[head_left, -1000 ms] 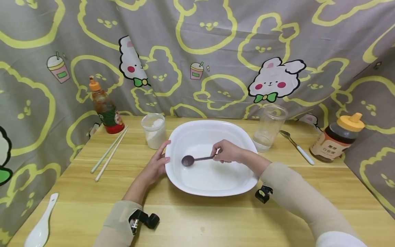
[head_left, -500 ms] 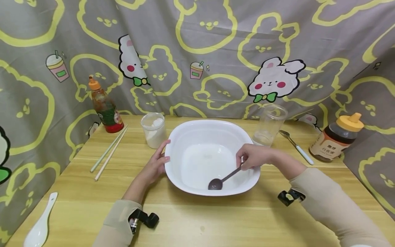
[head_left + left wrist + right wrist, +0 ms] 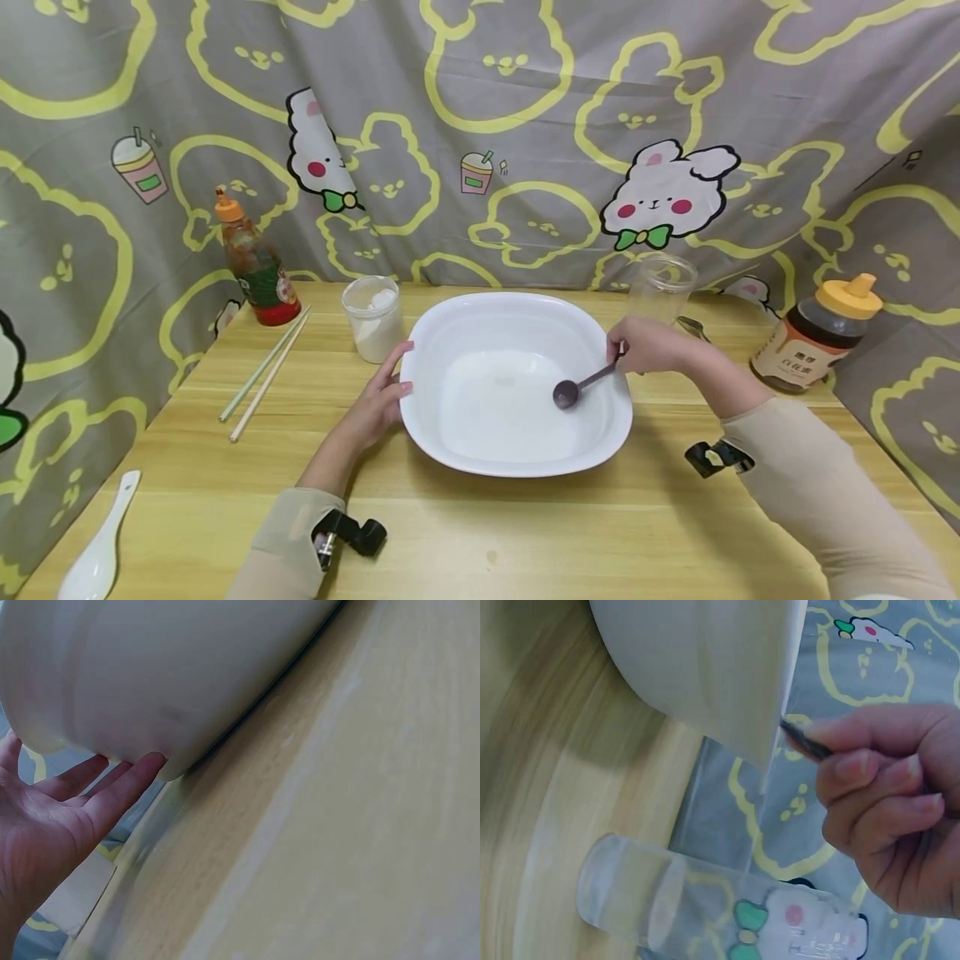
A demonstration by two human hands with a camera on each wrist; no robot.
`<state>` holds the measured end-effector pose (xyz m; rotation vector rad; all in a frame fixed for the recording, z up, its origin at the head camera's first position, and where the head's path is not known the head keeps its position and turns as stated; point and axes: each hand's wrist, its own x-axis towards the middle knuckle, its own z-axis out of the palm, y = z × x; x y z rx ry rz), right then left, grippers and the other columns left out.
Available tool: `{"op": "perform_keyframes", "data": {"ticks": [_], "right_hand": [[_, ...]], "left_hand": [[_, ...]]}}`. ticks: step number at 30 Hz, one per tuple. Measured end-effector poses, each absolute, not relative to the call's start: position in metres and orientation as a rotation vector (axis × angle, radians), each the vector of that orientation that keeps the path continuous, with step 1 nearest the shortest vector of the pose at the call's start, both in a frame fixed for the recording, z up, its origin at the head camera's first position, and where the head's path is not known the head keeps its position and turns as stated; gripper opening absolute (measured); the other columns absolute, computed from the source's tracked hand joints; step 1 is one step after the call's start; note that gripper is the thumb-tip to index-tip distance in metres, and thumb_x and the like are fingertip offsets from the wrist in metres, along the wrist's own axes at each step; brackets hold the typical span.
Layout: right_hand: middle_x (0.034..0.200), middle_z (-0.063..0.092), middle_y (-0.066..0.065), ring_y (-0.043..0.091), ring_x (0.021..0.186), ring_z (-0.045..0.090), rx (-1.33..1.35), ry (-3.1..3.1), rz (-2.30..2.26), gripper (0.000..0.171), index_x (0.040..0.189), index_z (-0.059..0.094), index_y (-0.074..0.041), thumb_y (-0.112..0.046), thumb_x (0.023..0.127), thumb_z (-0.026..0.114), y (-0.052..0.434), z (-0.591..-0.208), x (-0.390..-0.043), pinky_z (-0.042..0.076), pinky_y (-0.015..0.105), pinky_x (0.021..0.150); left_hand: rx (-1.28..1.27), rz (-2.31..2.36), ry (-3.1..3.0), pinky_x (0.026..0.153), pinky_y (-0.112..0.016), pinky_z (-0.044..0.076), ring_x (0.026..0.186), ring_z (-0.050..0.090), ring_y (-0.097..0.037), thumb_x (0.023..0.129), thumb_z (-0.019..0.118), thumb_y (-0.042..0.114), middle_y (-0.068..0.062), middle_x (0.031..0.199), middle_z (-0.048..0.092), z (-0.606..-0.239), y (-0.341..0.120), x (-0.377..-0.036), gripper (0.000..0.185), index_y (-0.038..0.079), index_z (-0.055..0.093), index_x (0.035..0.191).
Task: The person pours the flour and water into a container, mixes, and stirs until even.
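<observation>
A large white basin point(image 3: 517, 321) sits on the wooden table, with a shallow layer of white material across its bottom. At the basin's left side my left hand point(image 3: 377, 408) holds the rim, fingertips showing over the edge. The left wrist view shows more of its fingers point(image 3: 124, 784) against the outer wall. My right hand point(image 3: 651, 343) pinches the handle of a dark brown spoon point(image 3: 567, 393) over the basin's right rim. The spoon's bowl hangs inside the basin by the right wall; in the right wrist view only its handle point(image 3: 804, 740) shows.
Behind the right hand stands a clear cup point(image 3: 630, 889); a metal spoon point(image 3: 692, 327) and honey bottle point(image 3: 810, 342) are farther right. Left of the basin are a tub of white powder point(image 3: 375, 329), chopsticks point(image 3: 272, 375), a red sauce bottle point(image 3: 258, 267) and a white spoon point(image 3: 97, 546).
The right hand has moved right with the dark spoon, from mid-basin to the right rim. The left hand keeps its place on the basin.
</observation>
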<state>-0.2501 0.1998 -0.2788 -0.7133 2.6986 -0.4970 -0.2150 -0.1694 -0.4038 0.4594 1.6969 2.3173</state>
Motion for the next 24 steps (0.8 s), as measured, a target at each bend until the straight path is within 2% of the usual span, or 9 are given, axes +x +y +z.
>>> {"op": "perform_keyframes", "data": {"ticks": [8, 13, 18, 24], "right_hand": [[0.06, 0.052, 0.004, 0.014, 0.051, 0.046, -0.585, 2.804, -0.637, 0.008, 0.076, 0.061, -0.001, 0.001, 0.071, 0.055, 0.181, -0.304, -0.275, 0.038, 0.025, 0.045], [0.052, 0.05, 0.003, 0.012, 0.044, 0.043, -0.511, 2.703, -0.922, 0.009, 0.081, 0.06, 0.002, 0.0, 0.074, 0.057, 0.157, -0.325, -0.282, 0.035, 0.023, 0.041], [0.048, 0.047, 0.003, 0.01, 0.037, 0.034, -0.487, 2.542, -1.078, 0.012, 0.086, 0.06, 0.004, -0.001, 0.075, 0.057, 0.134, -0.336, -0.276, 0.028, 0.02, 0.036], [0.047, 0.048, 0.004, 0.009, 0.036, 0.032, -0.592, 2.375, -1.039, 0.011, 0.086, 0.061, 0.003, -0.001, 0.076, 0.057, 0.121, -0.335, -0.259, 0.026, 0.02, 0.035]], "left_hand": [[0.46, 2.317, 1.691, 0.07, -0.041, 0.047, 0.101, 0.042, -0.038, 0.08, 0.047, 0.01, -0.03, 0.126, 0.022, -0.404, -0.17, -0.215, 0.066, 0.019, 0.016, 0.137], [0.457, 2.311, 1.697, 0.071, -0.042, 0.047, 0.102, 0.041, -0.039, 0.08, 0.047, 0.01, -0.03, 0.126, 0.022, -0.404, -0.169, -0.215, 0.066, 0.019, 0.016, 0.138], [0.45, 2.305, 1.702, 0.072, -0.042, 0.047, 0.103, 0.039, -0.04, 0.08, 0.047, 0.01, -0.03, 0.127, 0.021, -0.404, -0.169, -0.215, 0.066, 0.02, 0.016, 0.138], [0.452, 2.308, 1.71, 0.071, -0.041, 0.047, 0.098, 0.046, -0.03, 0.081, 0.045, 0.009, -0.03, 0.126, 0.023, -0.405, -0.17, -0.215, 0.065, 0.019, 0.015, 0.138]]}}
